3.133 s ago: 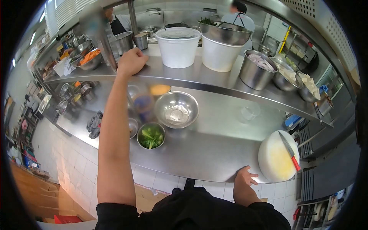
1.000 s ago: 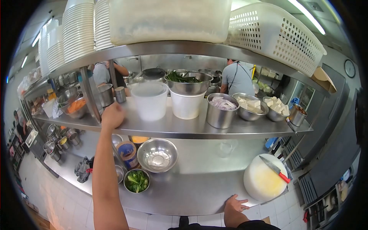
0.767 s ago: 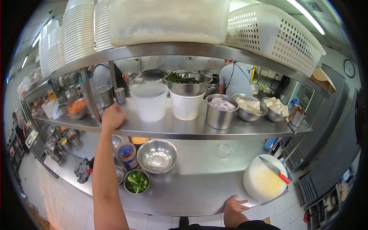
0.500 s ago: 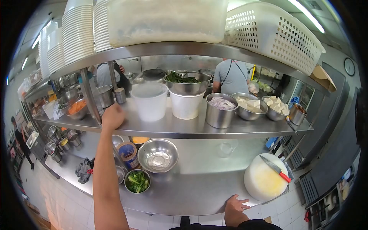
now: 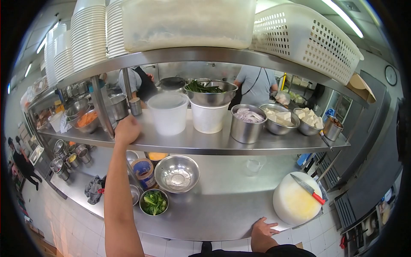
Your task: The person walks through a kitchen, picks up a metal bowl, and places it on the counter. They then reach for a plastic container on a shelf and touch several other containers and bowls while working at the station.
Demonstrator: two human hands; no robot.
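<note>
My left hand (image 5: 127,129) is raised to the steel shelf (image 5: 192,144), its fingers curled in by the shelf's front edge, close to the metal post (image 5: 102,107). Whatever those fingers hold, if anything, is hidden. A lidded white tub (image 5: 168,113) stands just right of it, with a small metal cup (image 5: 135,106) behind. Down at the counter's front edge, my right hand (image 5: 264,227) lies with fingers spread on the steel counter (image 5: 222,210). Nearest to it is the round white cutting board (image 5: 291,199), with a red-handled knife (image 5: 308,188) on top.
Below the shelf sit a steel colander (image 5: 177,173), a bowl of leafy greens (image 5: 154,202) and a blue-labelled tub (image 5: 144,172). Along the shelf are sliced onions (image 5: 248,115), bowls of tofu (image 5: 279,116) and a bowl of green stalks (image 5: 209,88). Two people (image 5: 257,83) stand behind.
Both my hands stay in place. Behind the shelf, the person on the left has shifted right and the other slightly left. At far left, people in the background have moved.
</note>
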